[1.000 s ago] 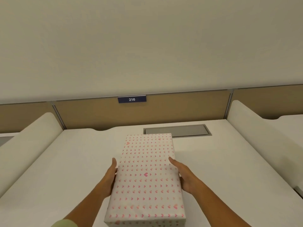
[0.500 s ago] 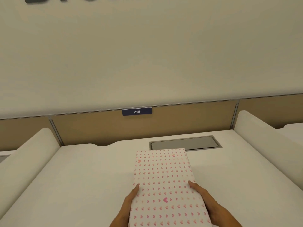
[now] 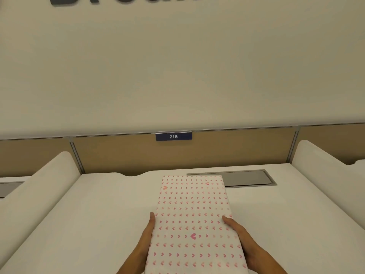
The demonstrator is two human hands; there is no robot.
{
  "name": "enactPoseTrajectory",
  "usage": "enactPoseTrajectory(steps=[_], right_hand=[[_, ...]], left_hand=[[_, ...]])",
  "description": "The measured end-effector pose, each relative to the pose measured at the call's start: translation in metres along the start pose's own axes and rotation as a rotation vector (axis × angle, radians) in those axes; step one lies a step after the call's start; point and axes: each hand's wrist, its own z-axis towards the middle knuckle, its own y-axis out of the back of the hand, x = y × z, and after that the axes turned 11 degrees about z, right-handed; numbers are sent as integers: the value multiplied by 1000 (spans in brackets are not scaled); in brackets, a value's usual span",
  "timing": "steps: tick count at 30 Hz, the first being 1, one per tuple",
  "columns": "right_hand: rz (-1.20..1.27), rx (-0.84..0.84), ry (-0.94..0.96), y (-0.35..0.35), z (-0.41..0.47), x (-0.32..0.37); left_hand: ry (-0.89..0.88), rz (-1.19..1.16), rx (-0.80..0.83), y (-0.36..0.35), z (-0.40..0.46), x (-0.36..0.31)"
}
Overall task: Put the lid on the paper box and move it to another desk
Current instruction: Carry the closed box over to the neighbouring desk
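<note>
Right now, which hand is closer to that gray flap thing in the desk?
The right hand. It holds the heart box's right side, nearer the gray flap at the back right. The left hand is across the box, farther away.

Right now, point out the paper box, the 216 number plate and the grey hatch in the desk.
paper box (image 3: 192,218): head view, middle of its heart-patterned lid.
216 number plate (image 3: 173,136): head view, on the digits.
grey hatch (image 3: 248,177): head view, bare flap right of the box.

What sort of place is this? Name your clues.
Probably an office with numbered desks: a "216" plate on the partition, a cable hatch in the white desk, and lettering on the wall.
</note>
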Motion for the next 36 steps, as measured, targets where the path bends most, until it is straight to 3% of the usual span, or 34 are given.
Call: enactPoseTrajectory(steps=[13,36], right_hand=[[-127,40,101,-76,19,15],[-207,44,190,-237,112,29]], left_hand=[[-137,92,20,53,-23,-60],[-260,256,-292,174,-59,-192]])
